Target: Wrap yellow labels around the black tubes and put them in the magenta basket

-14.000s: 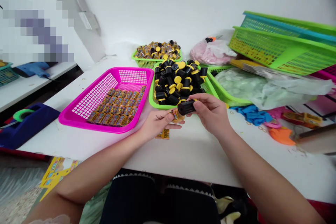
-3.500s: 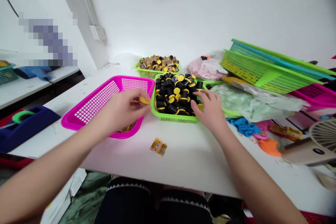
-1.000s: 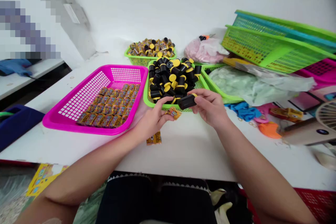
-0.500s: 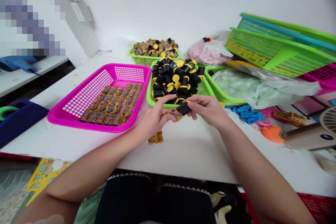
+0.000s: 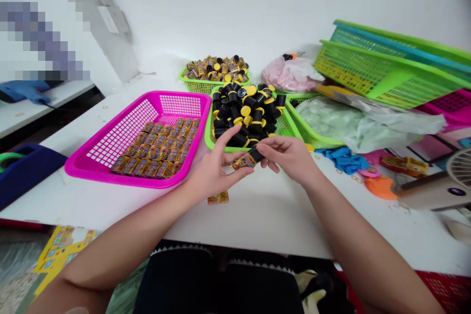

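My right hand pinches a small black canister at its right end. A yellow printed sleeve covers the canister's left part. My left hand has the sleeve between its thumb and fingers, with the index finger raised away from it. Below my left hand, flat printed yellow sleeves lie on the white table. Right behind my hands is a green basket heaped with black canisters with yellow lids. On the left, a magenta basket contains rows of sleeved canisters.
Another green basket of sleeved canisters stands against the wall. Stacked baskets, a pale green plastic bag, blue balloon-like pieces and a fan crowd the right. A dark blue tape dispenser sits at the left edge.
The sleeve has gone further over the black canister, so less black shows. My left index finger has lifted, and the left hand has opened somewhat around the sleeve.
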Demonstrator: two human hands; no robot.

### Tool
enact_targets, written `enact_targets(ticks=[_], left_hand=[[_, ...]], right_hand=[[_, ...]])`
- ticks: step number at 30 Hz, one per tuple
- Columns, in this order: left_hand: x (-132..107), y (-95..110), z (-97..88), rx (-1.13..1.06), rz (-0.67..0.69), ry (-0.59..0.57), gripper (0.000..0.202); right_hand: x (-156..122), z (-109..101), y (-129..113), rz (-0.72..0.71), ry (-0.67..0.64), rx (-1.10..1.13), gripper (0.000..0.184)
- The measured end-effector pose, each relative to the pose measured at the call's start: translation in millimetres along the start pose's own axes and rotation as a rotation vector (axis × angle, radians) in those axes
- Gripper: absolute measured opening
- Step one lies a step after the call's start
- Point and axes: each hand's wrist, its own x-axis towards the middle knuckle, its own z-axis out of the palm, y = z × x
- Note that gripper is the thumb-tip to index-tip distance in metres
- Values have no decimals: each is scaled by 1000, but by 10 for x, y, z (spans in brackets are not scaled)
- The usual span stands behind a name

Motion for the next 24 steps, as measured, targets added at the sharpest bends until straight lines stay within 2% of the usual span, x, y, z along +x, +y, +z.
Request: enact_targets(ticks=[2,4,7,9,11,13,15,17,19,21,24], left_hand=[[23,18,25,-110,-36,23,97],[50,31,36,-171,-27,28,100],[77,22,27,-177,59,32,99],[83,-9,19,-122,140,62,95],[82,-52,16,-41,254,102,90],[76,-84,21,60,354,120,84],[72,-83,29,140,389,129,77],[71,-41,31,127,353,150,78],[72,29,22,2,281,155,92],[68,99,8,-157,185,100,104],[47,157,-5,-331,95,-31,111]], right_hand=[[-20,60,14,-85,34,-24,34],[-39,112,33,-207,14,-69,32],[-56,165,51,-388,-11,-220,25],[-62,201,57,-461,28,-312,20],[-65,250,72,-448,78,-330,20],[-67,305,97,-361,128,-257,28],[-68,346,118,-280,157,-155,38],[-67,357,123,-278,140,-102,37],[-69,335,113,-361,90,-112,25],[-79,297,107,-461,30,-120,17],[-112,255,128,-519,-128,-5,19]])
